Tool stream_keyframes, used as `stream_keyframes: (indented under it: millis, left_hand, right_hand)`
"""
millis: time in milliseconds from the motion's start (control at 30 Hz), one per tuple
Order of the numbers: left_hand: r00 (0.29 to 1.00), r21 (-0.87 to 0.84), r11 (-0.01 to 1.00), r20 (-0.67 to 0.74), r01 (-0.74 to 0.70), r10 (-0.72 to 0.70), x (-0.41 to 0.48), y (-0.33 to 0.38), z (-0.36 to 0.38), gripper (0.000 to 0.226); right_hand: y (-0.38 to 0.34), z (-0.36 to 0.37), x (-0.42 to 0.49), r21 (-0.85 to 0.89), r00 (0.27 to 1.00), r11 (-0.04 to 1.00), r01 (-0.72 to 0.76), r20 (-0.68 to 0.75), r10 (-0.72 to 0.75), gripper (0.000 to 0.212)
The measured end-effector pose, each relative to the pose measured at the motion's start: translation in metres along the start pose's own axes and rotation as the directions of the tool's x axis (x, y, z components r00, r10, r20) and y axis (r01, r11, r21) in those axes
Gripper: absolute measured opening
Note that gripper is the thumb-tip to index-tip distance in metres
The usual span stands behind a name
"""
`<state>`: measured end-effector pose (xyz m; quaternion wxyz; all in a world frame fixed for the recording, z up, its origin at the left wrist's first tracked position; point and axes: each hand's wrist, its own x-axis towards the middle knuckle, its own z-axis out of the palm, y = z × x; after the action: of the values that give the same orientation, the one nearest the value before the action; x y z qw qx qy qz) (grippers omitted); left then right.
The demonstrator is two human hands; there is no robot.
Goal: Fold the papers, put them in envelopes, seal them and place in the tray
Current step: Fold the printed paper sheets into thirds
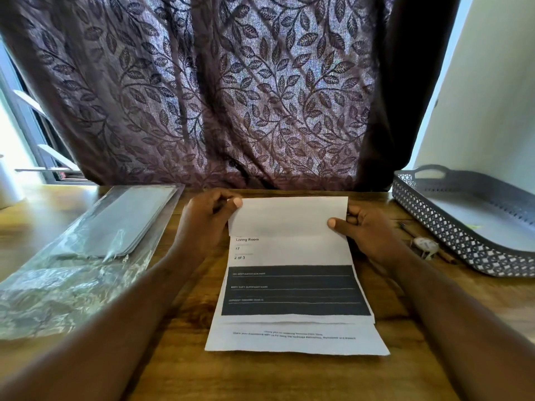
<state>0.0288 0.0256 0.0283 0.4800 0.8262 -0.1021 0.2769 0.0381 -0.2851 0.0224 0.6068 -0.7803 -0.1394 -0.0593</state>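
Now both hands, left (207,218) and right (364,227), pinch the paper (289,247), its top flap seemingly folded over.

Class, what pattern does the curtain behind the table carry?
Leafy vines on the dark purple curtain, clearest in the head view.

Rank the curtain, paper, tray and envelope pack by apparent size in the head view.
1. curtain
2. paper and envelope pack: look alike, so unranked
3. tray, partly cut off at the frame edge
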Motion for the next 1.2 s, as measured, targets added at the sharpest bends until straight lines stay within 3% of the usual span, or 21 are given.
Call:
stream_keyframes:
  millis: [133, 267, 400, 600, 733, 833, 1000, 1133, 1200]
  left_hand:
    - [0.947, -0.347, 0.891, 0.231, 0.293, -0.222, -0.004, 0.007, 0.007, 0.017]
    - [0.889, -0.485, 0.76, 0.37, 0.432, -0.27, -0.009, 0.006, 0.011, 0.028]
    - [0.872, -0.482, 0.752, 0.422, 0.449, -0.25, -0.011, 0.003, 0.015, 0.018]
    - [0.889, -0.579, 0.685, 0.379, 0.443, -0.255, -0.008, 0.001, 0.009, 0.027]
    - [0.885, -0.631, 0.625, 0.387, 0.459, -0.259, -0.006, 0.001, 0.004, 0.022]
    - [0.882, -0.654, 0.598, 0.406, 0.462, -0.238, -0.004, -0.005, -0.001, 0.028]
    - [0.902, -0.582, 0.691, 0.326, 0.428, -0.285, -0.003, -0.009, 0.002, 0.032]
    - [0.921, -0.418, 0.829, 0.279, 0.37, -0.271, -0.005, -0.008, 0.007, 0.022]
    - [0.945, -0.214, 0.94, 0.251, 0.265, -0.209, -0.005, -0.008, 0.007, 0.022]
  right_hand:
    - [-0.004, 0.001, 0.001, 0.129, 0.993, 0.991, 0.029, -0.121, -0.014, 0.018]
    - [-0.005, 0.002, 0.001, 0.163, 0.979, 0.986, 0.043, -0.205, -0.009, 0.017]
    - [-0.006, 0.006, 0.001, 0.288, 0.988, 0.957, 0.004, -0.146, 0.04, 0.02]
    - [-0.008, 0.009, 0.001, 0.412, 0.993, 0.91, -0.055, -0.071, 0.092, 0.027]
    - [-0.008, 0.009, 0.002, 0.412, 0.991, 0.907, -0.083, -0.057, 0.117, 0.031]
    - [-0.006, 0.008, 0.004, 0.426, 0.985, 0.894, -0.138, -0.032, 0.168, 0.022]
    - [-0.002, 0.005, 0.005, 0.42, 0.965, 0.875, -0.241, 0.003, 0.264, 0.042]
    - [-0.005, 0.011, 0.0, 0.24, 0.985, 0.956, -0.166, -0.013, 0.175, 0.009]
    - [-0.007, 0.012, -0.001, 0.055, 0.995, 0.996, -0.064, -0.067, 0.067, 0.012]
